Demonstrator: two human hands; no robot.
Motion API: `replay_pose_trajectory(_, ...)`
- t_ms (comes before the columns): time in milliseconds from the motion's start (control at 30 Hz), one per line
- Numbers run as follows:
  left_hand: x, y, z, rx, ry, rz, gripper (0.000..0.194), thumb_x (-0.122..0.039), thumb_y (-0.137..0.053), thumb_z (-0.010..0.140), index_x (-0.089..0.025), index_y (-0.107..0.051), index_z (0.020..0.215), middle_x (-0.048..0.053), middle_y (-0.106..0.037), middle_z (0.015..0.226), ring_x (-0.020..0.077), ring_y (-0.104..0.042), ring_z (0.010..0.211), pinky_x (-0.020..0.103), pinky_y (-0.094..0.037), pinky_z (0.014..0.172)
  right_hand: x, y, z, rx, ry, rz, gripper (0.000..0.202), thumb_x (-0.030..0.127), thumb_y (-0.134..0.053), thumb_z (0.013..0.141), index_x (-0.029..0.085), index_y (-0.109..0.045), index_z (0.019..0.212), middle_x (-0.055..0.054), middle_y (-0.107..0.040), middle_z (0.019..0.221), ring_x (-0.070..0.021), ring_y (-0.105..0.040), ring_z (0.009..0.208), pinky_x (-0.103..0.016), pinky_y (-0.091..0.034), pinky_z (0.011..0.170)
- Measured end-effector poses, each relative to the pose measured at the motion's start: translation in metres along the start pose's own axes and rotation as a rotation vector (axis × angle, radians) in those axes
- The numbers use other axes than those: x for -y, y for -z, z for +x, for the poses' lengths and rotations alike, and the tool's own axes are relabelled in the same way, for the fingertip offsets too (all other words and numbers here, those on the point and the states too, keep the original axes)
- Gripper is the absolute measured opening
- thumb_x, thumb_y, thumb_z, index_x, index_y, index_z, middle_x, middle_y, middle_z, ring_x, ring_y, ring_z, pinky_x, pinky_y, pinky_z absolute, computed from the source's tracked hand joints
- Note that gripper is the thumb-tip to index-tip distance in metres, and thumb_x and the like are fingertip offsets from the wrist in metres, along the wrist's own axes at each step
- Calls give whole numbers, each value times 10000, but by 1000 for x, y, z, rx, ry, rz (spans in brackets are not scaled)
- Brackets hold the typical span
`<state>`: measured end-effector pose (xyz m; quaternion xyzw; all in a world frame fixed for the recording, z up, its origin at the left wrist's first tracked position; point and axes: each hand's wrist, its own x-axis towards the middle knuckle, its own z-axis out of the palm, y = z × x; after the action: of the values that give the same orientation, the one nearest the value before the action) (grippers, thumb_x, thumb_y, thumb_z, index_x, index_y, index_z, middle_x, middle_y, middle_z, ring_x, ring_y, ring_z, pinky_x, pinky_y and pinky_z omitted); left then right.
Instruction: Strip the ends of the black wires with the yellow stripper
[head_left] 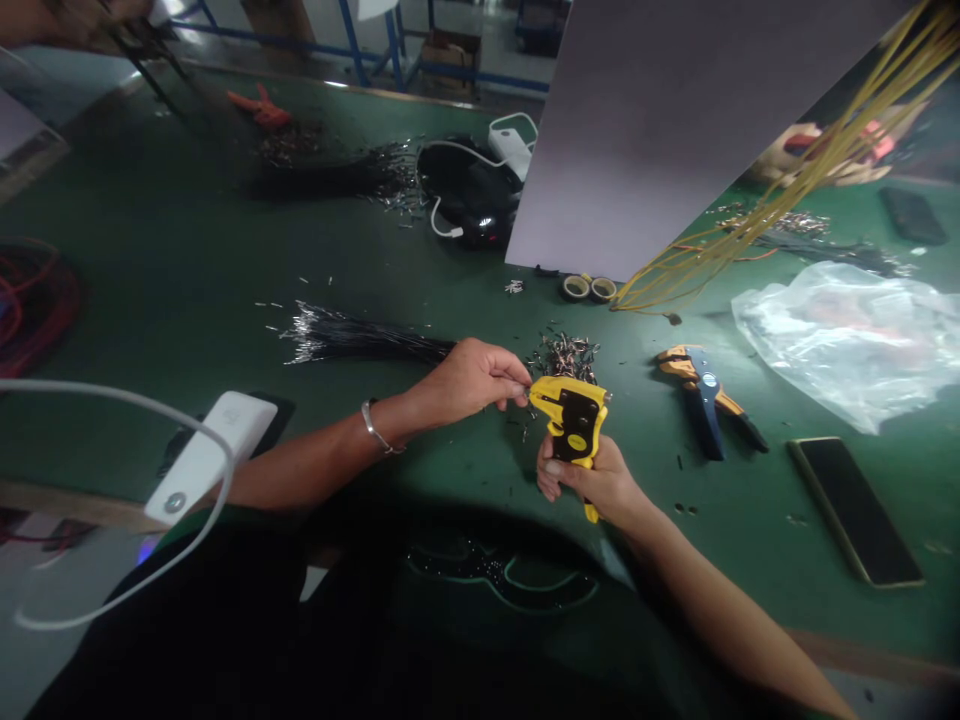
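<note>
My right hand is wrapped round the handle of a yellow and black wire stripper, its nose turned to the left. At that nose, my left hand is closed in a pinch on a thin wire, mostly hidden by the fingers. A bundle of black wires lies to the left, its silvery ends fanned out and its other end passing behind my left hand. Just beyond the stripper sits a pile of small metal terminals on short wire ends.
Right of my hands lie orange and blue pliers, a phone and a clear plastic bag. Tape rolls and yellow wires are beyond, by a grey panel. A white power bank with a cable is near my left arm. Another person's hand is at far right.
</note>
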<state>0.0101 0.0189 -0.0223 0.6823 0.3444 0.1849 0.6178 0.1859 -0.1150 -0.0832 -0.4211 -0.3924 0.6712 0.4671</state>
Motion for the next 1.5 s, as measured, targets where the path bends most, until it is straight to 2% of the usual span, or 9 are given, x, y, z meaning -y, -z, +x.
replay_pose_trajectory(367, 2, 1, 1, 14, 7, -42, 113, -131, -624, 708, -113, -708, 781, 48, -720, 706, 70, -589, 554, 205, -501, 563, 1, -2, 0, -15, 17, 13, 213, 293, -725, 775, 163, -556, 774, 38, -528, 503, -116, -491, 420, -288, -448, 431)
replay_pose_trajectory(833, 4, 2, 3, 42, 36, -107, 123, -106, -624, 695, -87, -694, 794, 59, -707, 684, 98, -623, 587, 224, -503, 552, -7, -2, -1, -69, 2, -83, 254, 350, -716, 782, 182, -526, 760, 40, -548, 473, -123, -506, 389, -281, -468, 416)
replay_pose_trajectory(1033, 10, 4, 5, 53, 44, -132, 130, -129, -644, 692, -99, -681, 812, 64, -711, 693, 118, -640, 614, 237, -505, 556, -8, -3, -1, -79, 15, -67, 229, 328, -708, 783, 188, -531, 748, 48, -539, 460, -121, -502, 379, -274, -471, 408)
replay_pose_trajectory(1267, 12, 4, 6, 51, 12, -115, 120, -207, -635, 740, -108, -686, 786, 69, -709, 704, 90, -593, 549, 244, -495, 551, -7, -5, 0, -93, 22, -45, 239, 330, -715, 772, 188, -525, 738, 55, -522, 444, -116, -482, 363, -272, -469, 391)
replay_pose_trajectory(1500, 12, 5, 7, 41, 10, -105, 97, -196, -631, 735, -117, -682, 760, 61, -700, 675, 89, -590, 544, 237, -488, 544, -5, -8, 1, -113, 2, -61, 270, 362, -723, 756, 192, -516, 725, 59, -514, 430, -113, -472, 351, -268, -460, 383)
